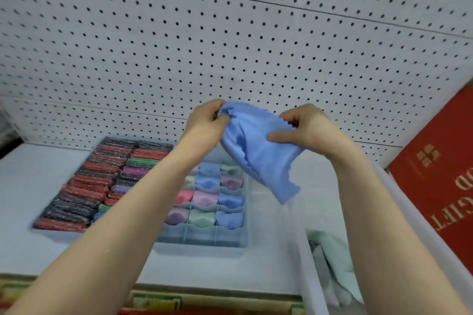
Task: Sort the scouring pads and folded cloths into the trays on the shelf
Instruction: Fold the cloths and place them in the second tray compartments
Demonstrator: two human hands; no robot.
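Observation:
A blue cloth [258, 151] hangs in the air in front of the pegboard, held at its upper edge by both hands. My left hand [207, 117] pinches its left corner and my right hand [302, 128] grips its right side. Below them on the shelf stands a divided tray [204, 238] with rolled cloths in blue, pink, purple and green, its front row bare. To its left a flat tray [46, 231] holds two rows of glittery scouring pads, mostly red and black.
A white bin [304, 258] at the lower right holds pale crumpled cloths [332, 263]. A red gift box [440, 176] leans at the far right. White pegboard [230, 33] backs the shelf [23, 186]. Packaged goods show below the shelf edge.

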